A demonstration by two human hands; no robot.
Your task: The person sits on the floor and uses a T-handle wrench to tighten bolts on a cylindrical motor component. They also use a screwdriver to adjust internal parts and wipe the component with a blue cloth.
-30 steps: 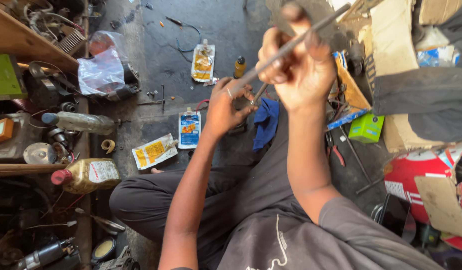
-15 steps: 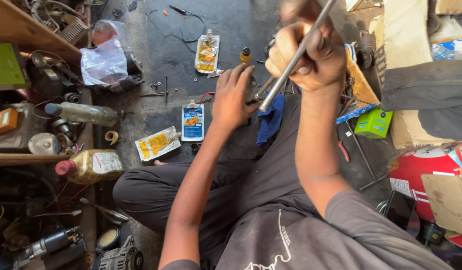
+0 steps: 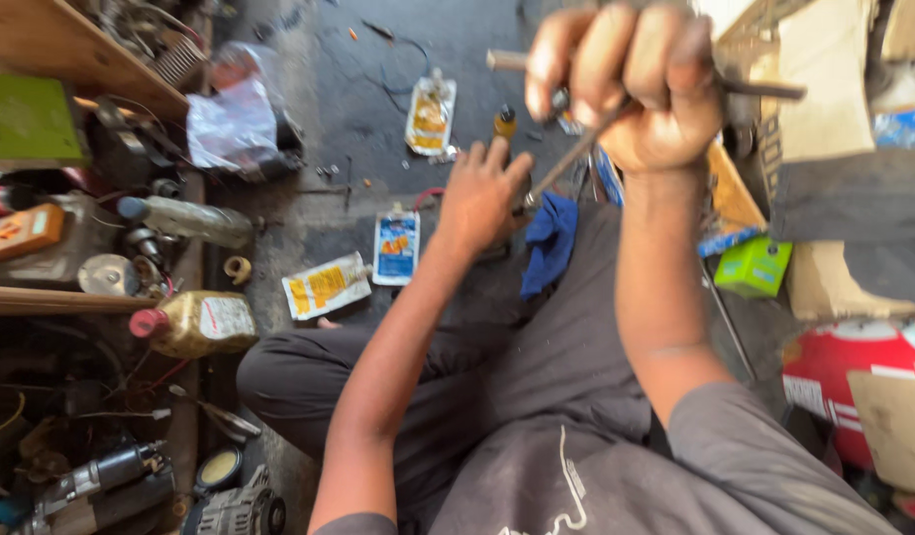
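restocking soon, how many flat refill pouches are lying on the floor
3: one white-and-yellow pouch at top centre, one blue-and-white pouch below the left hand, one yellow pouch beside it. Clutter may hide more.

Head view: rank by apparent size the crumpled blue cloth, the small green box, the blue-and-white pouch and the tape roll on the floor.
1. Crumpled blue cloth.
2. Blue-and-white pouch and small green box: they look about alike, so no ranking between them.
3. Tape roll, clearly smallest.
All lie at floor level, so nearness distorts little.
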